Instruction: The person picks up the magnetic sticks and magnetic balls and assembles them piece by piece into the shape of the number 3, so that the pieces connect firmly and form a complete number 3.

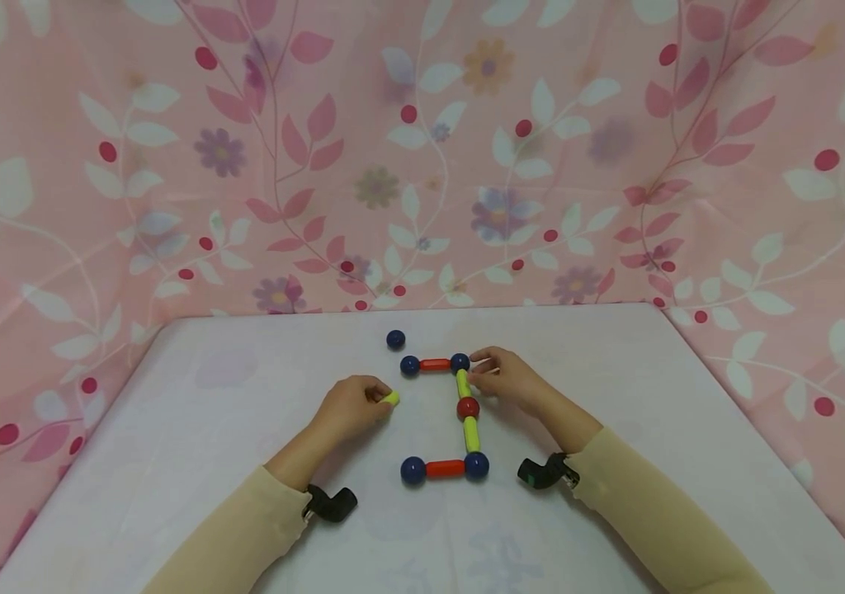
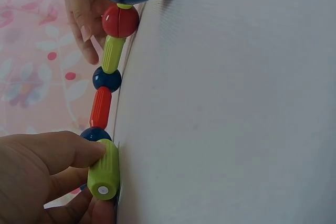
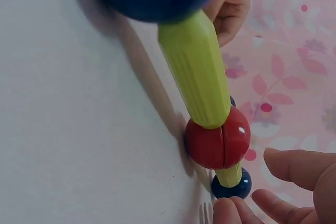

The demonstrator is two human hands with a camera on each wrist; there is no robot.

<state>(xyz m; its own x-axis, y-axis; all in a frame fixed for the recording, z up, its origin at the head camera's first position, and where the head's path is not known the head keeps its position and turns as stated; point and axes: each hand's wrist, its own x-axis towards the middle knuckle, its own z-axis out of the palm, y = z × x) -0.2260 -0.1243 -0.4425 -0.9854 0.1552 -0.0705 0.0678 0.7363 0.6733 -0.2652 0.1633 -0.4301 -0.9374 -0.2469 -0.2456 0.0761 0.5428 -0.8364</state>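
My left hand [image 1: 349,407] pinches a yellow-green magnetic rod [image 2: 106,174] between thumb and fingers; its near end shows a small pale disc. To its right lies a chain of rods and balls. In it, a red ball [image 1: 468,408] sits between two yellow-green rods [image 1: 472,435], with a blue ball [image 1: 476,466] at the near corner and another blue ball [image 1: 460,363] at the far corner. From each corner a red rod [image 1: 445,469] runs left to one more blue ball [image 1: 413,471]. My right hand [image 1: 507,379] is beside the far corner, fingers loosely spread, gripping nothing.
A loose blue ball [image 1: 396,339] lies behind the far red rod [image 1: 435,365]. Everything stands on a table with a white cloth [image 1: 244,429]. A pink floral curtain [image 1: 422,165] hangs along its back and sides. Each wrist carries a black camera [image 1: 333,504].
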